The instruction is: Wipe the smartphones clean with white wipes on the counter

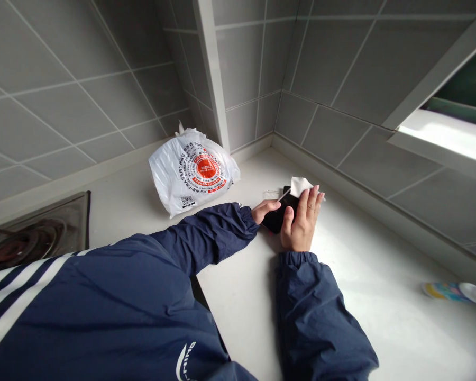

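Note:
A black, flat, phone-like slab [275, 222] lies on the white counter between my hands, partly covered by both. My left hand [264, 211] is closed at its left side, and a thin pale strip [284, 194] sticks out from the fingertips over the dark surface. White tissue [299, 185] is under the fingers of my right hand [301, 225], which hold it against the slab's upper right. Those fingers are stretched out close together, with the thumb apart. A clear, thin-edged piece [271, 194] rests just beyond my left hand; its kind is not plain.
A full white plastic bag [194, 172] with red print stands on the counter [241, 296] left of my hands. Farther left is a gas hob [35, 233]. A colourful bottle [456, 292] lies at the right. Grey tiled walls meet behind, with a window sill [444, 132] at right.

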A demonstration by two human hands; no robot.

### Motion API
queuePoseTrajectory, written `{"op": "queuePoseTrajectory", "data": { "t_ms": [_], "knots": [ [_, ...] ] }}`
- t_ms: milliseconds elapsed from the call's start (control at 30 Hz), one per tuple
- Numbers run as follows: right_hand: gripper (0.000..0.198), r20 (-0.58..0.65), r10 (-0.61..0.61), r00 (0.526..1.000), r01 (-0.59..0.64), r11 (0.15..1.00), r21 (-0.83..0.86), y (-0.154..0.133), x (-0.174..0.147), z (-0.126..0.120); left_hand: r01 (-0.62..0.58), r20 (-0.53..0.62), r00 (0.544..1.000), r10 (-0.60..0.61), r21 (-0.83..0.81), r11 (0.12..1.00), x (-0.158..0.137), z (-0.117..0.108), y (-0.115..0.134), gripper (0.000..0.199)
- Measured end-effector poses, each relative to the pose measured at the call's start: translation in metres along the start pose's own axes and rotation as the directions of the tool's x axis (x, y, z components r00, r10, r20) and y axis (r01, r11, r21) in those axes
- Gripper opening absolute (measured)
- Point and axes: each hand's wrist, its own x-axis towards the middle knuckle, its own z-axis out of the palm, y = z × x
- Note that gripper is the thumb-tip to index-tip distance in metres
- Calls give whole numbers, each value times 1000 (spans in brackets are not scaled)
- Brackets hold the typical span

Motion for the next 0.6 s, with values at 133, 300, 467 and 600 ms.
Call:
{"op": "queuePoseTrajectory", "data": {
  "t_ms": [133, 300, 467, 600],
  "knots": [
    [69, 5, -19, 1000, 19, 1000, 19, 0, -1, 3, 47, 89, 995, -54, 78, 996, 5, -8, 3, 58],
    [66, 46, -10, 999, 7, 998, 64, 0, -2, 4, 148, 135, 978, -161, 100, 984, 18, -11, 13, 78],
    [62, -42, 24, 999, -22, 999, 36, 4, 6, -6, 317, 212, 912, -352, 182, 931, 21, -11, 19, 81],
    [56, -38, 42, 998, -40, 998, 41, 0, 19, -19, 302, 251, 905, -343, 190, 934, 19, -10, 17, 75]
  ]
}}
